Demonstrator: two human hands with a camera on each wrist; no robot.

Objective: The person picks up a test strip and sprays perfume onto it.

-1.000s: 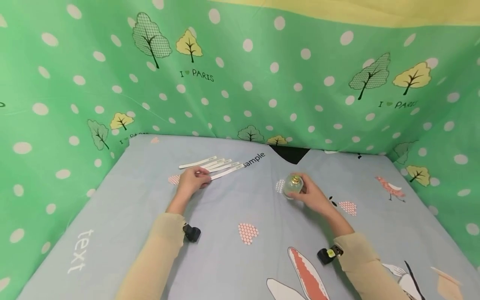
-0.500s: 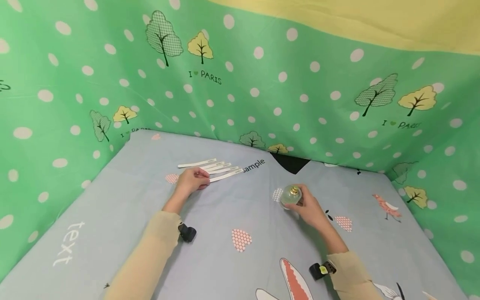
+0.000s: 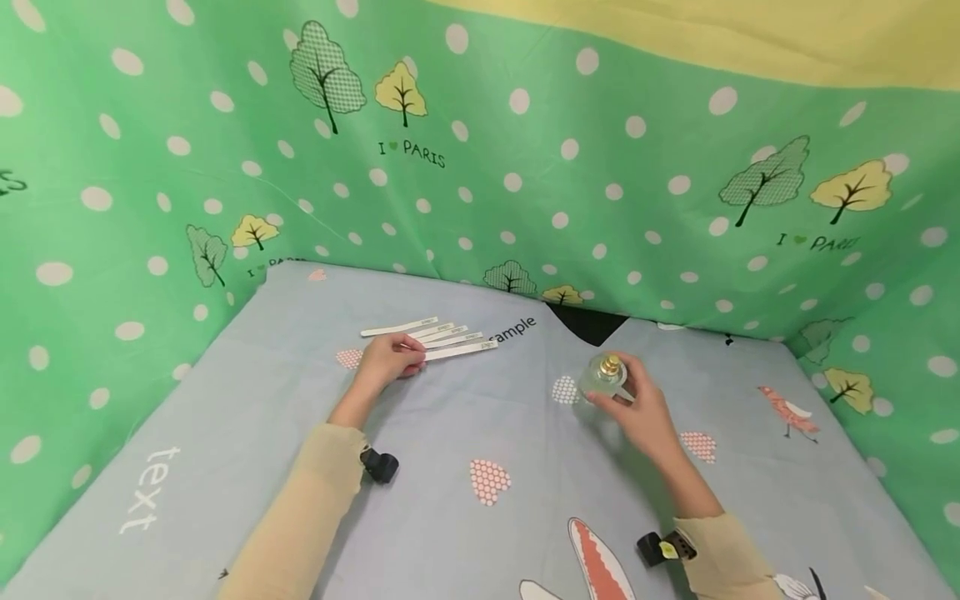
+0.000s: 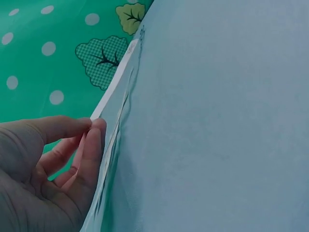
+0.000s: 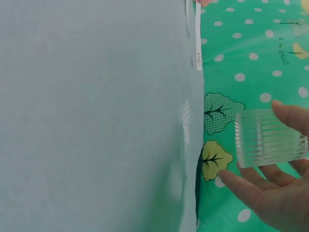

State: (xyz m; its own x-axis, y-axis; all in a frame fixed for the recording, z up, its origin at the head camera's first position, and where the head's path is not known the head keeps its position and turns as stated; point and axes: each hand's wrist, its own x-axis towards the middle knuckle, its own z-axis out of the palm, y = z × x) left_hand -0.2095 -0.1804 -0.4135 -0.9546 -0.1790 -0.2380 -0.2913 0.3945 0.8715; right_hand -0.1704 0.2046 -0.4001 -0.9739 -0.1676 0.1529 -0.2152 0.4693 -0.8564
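Note:
My left hand point(image 3: 392, 358) pinches one white paper test strip point(image 3: 463, 351) between thumb and fingertips at its near end. In the left wrist view that strip point(image 4: 113, 89) points away from the hand, standing apart from the cloth. Several similar strips point(image 3: 397, 327) with small print at one end lie fanned out just behind the hand. My right hand point(image 3: 648, 415) grips a clear glass perfume bottle point(image 3: 597, 382) with a gold neck, thumb on one side and fingers on the other. Seen from the right wrist, the ribbed glass point(image 5: 270, 137) is held up above the cloth, its top out of frame.
A grey-blue printed cloth point(image 3: 435, 517) covers the table, with hearts, a bird and lettering on it. Green dotted curtains point(image 3: 480, 200) hang behind and at both sides. Black wrist cameras are strapped at both cuffs.
My right hand has raised the perfume bottle and shifted it a little right, away from the white printed heart. The left hand's strip has risen slightly. The head view has tilted.

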